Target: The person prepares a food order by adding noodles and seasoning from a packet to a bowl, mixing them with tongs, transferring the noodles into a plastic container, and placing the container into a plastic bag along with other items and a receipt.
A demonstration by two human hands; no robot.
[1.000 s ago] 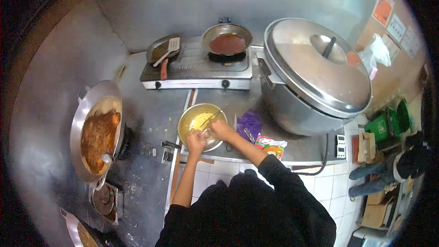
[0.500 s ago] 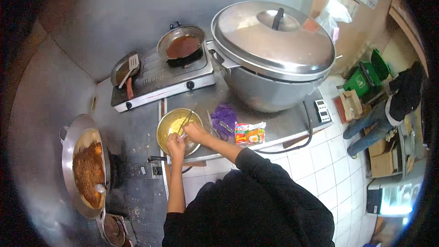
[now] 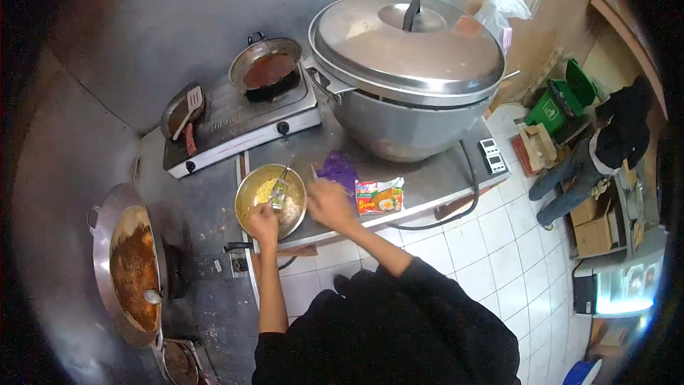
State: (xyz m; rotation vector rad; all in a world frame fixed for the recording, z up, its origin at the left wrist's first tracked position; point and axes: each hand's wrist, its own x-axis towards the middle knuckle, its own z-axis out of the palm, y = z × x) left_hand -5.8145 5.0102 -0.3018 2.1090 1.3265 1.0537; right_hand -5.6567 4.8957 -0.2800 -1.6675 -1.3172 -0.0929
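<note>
Yellow food (image 3: 266, 190) lies in the steel bowl (image 3: 243, 198), over which the left hand (image 3: 263, 222) pinches a clear sachet (image 3: 279, 193), while the blurred right hand (image 3: 331, 204), its grip impossible to tell, is just beside the bowl's right rim, near a purple bundle (image 3: 339, 170) and a red packet (image 3: 378, 196).

Grey metal wall (image 3: 192, 25); white tiled floor (image 3: 495, 260)

Soft glare on the pot lid (image 3: 410, 50), dark fisheye-bent edges.

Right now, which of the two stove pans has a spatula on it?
The left pan, with the pale spatula; the right pan holds reddish liquid, no spatula.
</note>
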